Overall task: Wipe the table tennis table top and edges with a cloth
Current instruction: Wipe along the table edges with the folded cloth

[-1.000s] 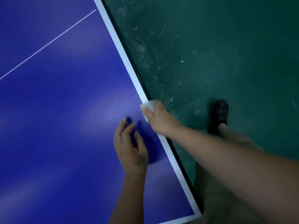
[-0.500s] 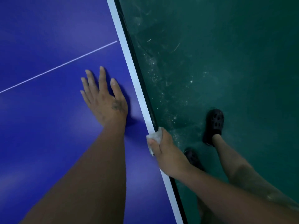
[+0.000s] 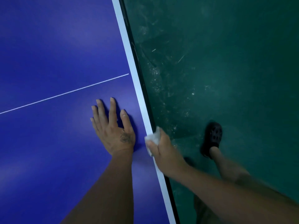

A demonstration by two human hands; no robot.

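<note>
Table point(image 3: 48, 46) edge point(image 3: 129, 62) — right hand point(image 3: 163, 151) pinches cloth point(image 3: 153, 136) there.

Bare-armed, the person has a dark tattoo point(image 3: 124, 137) on the left hand point(image 3: 113, 131) and a black perforated clog point(image 3: 212, 139) beside the table edge point(image 3: 139, 88).

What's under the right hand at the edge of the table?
A crumpled white cloth, gripped by the right hand against the table's white edge stripe. The hand covers part of the cloth and the edge beneath it.

White cloth point(image 3: 153, 137) bunched against blue table's point(image 3: 56, 46) white edge point(image 3: 129, 50).
</note>
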